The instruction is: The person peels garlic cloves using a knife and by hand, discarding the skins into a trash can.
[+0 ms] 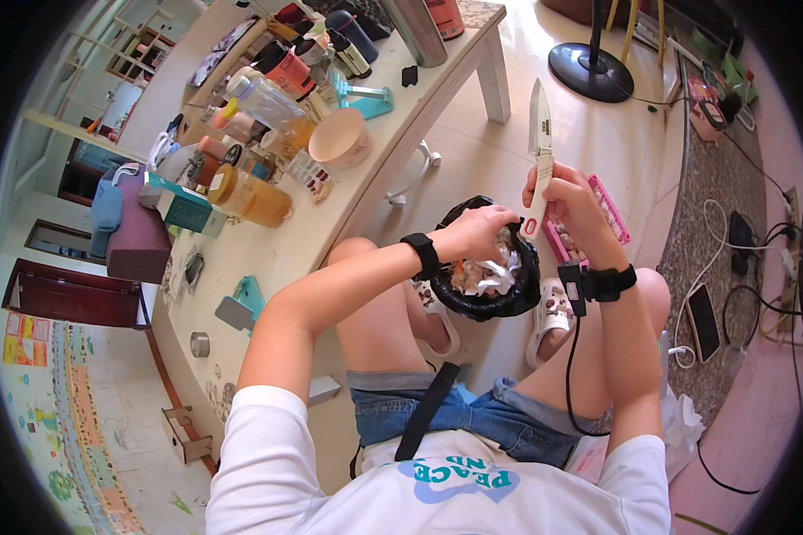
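In my right hand (569,198) is a folding fruit knife (540,134) with a white handle, its blade pointing up and away from me. My fingers are wrapped round the handle. My left hand (480,234) is over a bin (480,308) lined with a black bag, its curled fingertips close to the lower end of the handle. Whatever those fingers pinch, if anything, is hidden. Crumpled white tissue (493,278) and other scraps lie in the bin, between my feet. Behind my right hand is a pink basket (608,207) with small pale items in it.
To the left, a long table (330,214) carries bottles, a pale bowl (339,139), a honey-coloured jar (257,198) and a teal phone stand (241,305). On the right, a stone ledge (700,241) holds a phone (703,323) and cables. A black round stand base (591,71) is on the floor ahead.
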Available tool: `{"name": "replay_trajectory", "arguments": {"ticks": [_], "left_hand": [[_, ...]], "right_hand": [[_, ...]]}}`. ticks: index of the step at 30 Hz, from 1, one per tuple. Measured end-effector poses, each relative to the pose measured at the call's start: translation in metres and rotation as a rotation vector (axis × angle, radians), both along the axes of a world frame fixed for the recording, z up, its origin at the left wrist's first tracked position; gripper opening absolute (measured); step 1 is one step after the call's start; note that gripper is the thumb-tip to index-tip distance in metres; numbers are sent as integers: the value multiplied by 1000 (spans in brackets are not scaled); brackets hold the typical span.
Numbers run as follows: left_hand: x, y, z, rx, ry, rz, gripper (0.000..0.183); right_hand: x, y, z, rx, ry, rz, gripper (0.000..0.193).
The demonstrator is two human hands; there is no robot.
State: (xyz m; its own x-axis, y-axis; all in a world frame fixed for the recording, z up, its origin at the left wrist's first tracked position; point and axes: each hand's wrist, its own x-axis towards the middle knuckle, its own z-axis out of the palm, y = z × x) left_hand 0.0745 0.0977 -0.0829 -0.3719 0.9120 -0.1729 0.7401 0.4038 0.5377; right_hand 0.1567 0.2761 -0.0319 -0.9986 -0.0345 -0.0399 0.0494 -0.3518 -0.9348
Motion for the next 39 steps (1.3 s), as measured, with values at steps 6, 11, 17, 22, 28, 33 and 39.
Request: {"name": "replay_trajectory", "arguments": {"ticks": [6,11,17,22,28,33,39], "left_hand": [[-3,-13,21,68,-32,80,24],[-27,-75,74,109,35,421,12],[-78,-165,92,-166,461,668,17],[-94,-188,80,-281,704,684,15],[-97,-188,69,-207,725,702,21],[-97,-189,72,-294,735,697,15],[-94,-194,73,-249,731,692,17]], "right_hand": [[5,-3,9,20,-14,-7,20],[5,-3,5,0,13,-52,17],[4,-6,4,1,13,-2,18],[4,-8,4,7,-17,14,21],[4,-7,0,10,-28,-4,20],[5,-7,1,17,-20,8,20],[4,-10,0,34,-19,13,18]]}}
